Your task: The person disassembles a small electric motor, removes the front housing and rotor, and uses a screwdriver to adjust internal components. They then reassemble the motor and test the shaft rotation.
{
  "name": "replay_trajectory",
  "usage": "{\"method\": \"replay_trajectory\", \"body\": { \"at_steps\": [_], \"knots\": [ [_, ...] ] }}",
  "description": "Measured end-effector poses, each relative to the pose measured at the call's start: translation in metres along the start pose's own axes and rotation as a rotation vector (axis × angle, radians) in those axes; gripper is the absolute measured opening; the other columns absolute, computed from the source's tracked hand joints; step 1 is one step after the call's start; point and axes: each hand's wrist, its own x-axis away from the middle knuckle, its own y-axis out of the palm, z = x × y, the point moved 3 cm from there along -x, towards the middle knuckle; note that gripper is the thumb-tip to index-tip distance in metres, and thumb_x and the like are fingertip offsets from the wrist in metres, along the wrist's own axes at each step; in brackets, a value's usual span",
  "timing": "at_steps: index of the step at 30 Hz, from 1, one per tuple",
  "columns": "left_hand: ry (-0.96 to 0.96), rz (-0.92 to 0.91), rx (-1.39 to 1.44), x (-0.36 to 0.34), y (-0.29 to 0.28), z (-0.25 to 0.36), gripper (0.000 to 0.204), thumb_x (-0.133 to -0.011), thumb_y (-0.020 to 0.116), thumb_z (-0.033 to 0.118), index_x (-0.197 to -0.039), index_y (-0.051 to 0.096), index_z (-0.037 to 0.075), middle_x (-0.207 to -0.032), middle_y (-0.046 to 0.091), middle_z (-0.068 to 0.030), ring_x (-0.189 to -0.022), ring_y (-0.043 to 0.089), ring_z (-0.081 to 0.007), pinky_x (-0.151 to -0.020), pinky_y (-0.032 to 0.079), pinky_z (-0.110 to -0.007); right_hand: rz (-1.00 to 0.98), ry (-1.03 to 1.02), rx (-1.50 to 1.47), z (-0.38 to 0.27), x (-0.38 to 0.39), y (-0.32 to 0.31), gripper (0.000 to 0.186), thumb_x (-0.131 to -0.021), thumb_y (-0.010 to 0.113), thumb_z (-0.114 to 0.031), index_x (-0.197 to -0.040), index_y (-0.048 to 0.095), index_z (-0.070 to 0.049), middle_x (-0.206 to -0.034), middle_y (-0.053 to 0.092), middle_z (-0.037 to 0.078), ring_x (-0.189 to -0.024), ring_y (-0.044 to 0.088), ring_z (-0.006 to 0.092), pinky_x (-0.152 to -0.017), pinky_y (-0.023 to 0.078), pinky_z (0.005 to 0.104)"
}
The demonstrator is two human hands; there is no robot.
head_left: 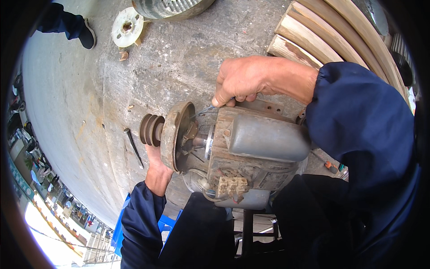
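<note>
An electric motor with a grey ribbed body lies before my knees, its terminal block exposed. At its left end a round, rusty end cover stands apart from the housing, around the shaft. A grooved pulley sits outside that cover. My left hand reaches up from below against the pulley and cover; its fingers are hidden behind them. Over the housing's far left edge, my right hand is closed, thumb and forefinger pinching a thin, bluish wire-like strand.
A dark metal punch or large nail lies left of the pulley. Farther off are a white plastic disc and a round metal housing. Curved wooden slats stand at the far right. A screwdriver lies right of the motor. Another person's shoe shows far left.
</note>
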Motion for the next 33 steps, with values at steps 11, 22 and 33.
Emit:
{"method": "replay_trajectory", "body": {
  "at_steps": [11, 22, 33],
  "knots": [
    [0.052, 0.105, 0.010, -0.006, -0.032, 0.005, 0.080, -0.102, 0.035, 0.059, -0.155, 0.037, -0.002, -0.146, 0.048, -0.0359, -0.127, 0.056, -0.0489, -0.111, 0.048, -0.055, 0.037, -0.038, -0.049, -0.002, 0.001, 0.002, 0.018, -0.089, 0.074, -0.017, -0.084, 0.072, 0.001, -0.073, 0.064, 0.006, -0.062, 0.051, 0.0140, -0.055, 0.042, 0.0331],
    [0.009, 0.001, 0.015, 0.002, -0.005, 0.000, 0.079, -0.103, 0.034, 0.058, -0.155, 0.038, -0.001, -0.147, 0.047, -0.0351, -0.127, 0.056, -0.0480, -0.109, 0.049, -0.055, 0.118, -0.041, 0.063, -0.008, 0.005, 0.005, 0.018, -0.089, 0.071, -0.016, -0.090, 0.074, 0.002, -0.079, 0.070, 0.010, -0.064, 0.057, 0.0186, -0.056, 0.045, 0.0364],
    [0.020, 0.054, 0.007, 0.001, 0.000, 0.000, 0.075, -0.103, 0.037, 0.054, -0.152, 0.041, -0.002, -0.140, 0.053, -0.0344, -0.117, 0.061, -0.0459, -0.100, 0.056, -0.052, 0.090, 0.056, -0.103, -0.004, -0.006, 0.004, 0.022, -0.093, 0.069, -0.017, -0.089, 0.073, 0.004, -0.078, 0.069, 0.012, -0.059, 0.051, 0.0163, -0.052, 0.042, 0.0344]
  ]
}}
